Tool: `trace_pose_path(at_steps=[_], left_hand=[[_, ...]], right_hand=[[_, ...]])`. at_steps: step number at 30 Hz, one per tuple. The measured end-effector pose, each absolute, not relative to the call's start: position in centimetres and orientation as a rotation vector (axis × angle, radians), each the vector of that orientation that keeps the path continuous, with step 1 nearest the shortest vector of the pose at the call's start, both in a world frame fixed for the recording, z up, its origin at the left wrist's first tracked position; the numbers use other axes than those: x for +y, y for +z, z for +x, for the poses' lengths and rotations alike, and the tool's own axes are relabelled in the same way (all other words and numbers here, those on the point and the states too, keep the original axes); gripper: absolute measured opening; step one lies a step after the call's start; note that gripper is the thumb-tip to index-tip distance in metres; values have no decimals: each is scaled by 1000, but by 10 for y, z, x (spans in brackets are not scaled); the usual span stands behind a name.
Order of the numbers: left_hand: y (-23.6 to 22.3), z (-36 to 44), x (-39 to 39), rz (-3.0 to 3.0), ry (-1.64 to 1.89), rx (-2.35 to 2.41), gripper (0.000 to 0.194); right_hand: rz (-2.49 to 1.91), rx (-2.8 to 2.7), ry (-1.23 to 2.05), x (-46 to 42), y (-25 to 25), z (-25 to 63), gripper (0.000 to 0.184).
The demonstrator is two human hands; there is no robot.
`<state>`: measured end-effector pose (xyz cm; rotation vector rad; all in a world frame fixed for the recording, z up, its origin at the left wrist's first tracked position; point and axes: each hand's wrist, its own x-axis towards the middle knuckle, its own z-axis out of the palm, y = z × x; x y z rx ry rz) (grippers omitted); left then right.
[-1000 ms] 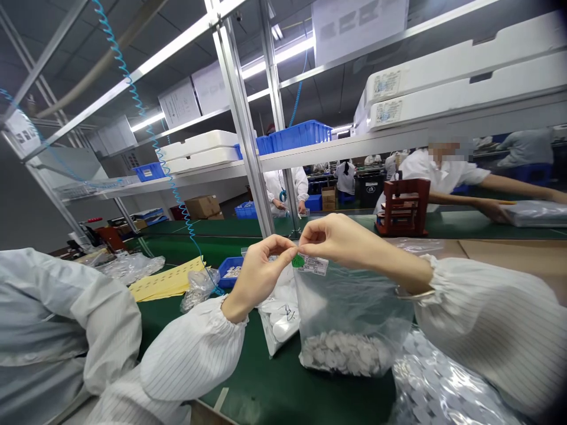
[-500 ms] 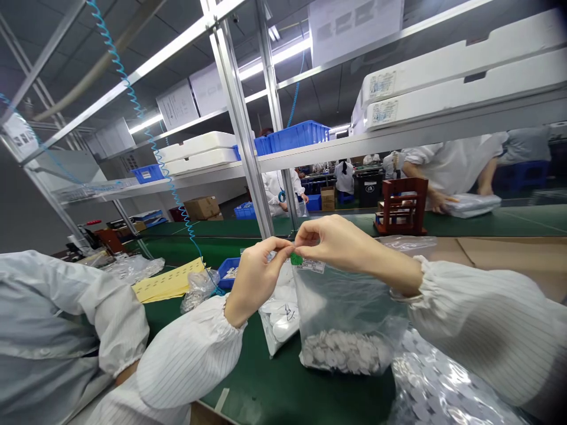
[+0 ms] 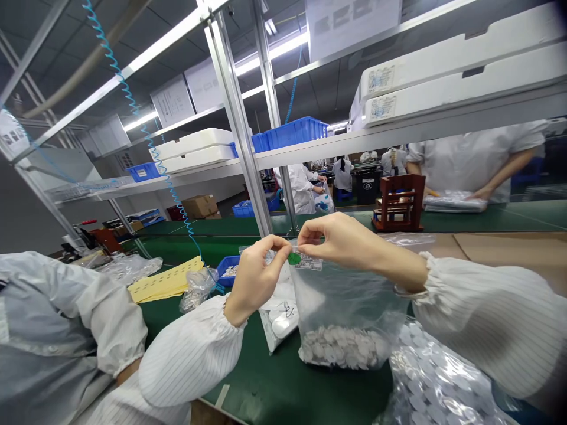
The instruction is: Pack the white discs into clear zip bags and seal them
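Observation:
A clear plastic bag (image 3: 349,301) stands on the green mat, its bottom filled with small white discs (image 3: 343,347). It carries a white label (image 3: 309,263) and a small green sticker (image 3: 293,258) near its top. My left hand (image 3: 257,274) pinches the bag's top left corner at the green sticker. My right hand (image 3: 343,239) pinches the top edge just right of it. Both hands are closed on the bag's upper rim, close together.
A second bag of white parts (image 3: 280,313) lies behind. A large sheet of discs (image 3: 434,383) lies at lower right. A co-worker's sleeve (image 3: 66,319) is at left. Yellow sheets (image 3: 166,282), a small blue tray (image 3: 229,270), a wooden stand (image 3: 396,203) and metal shelf posts (image 3: 241,130) are around.
My hands and the bag have stayed nearly in place, fingers shifting slightly along the top edge. The person across the table has straightened up and drawn a silver bag nearer.

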<state>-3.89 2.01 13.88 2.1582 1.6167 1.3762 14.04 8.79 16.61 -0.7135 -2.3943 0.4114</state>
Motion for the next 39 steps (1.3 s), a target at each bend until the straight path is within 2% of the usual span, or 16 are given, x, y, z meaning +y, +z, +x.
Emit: trace_pose_path(at_steps=[5,19,39], left_hand=[[140,-41,20,2039,1403,1568,17],[140,-35,14,2173,1327,1521,15],[137,-51,17,2111,1361,1602,18]], right_hand=[[-693,-2392,382,86,164,143,16],[-593,-2406,549,86,167,143,12],[-903,-2376,599,107,157,223,17]])
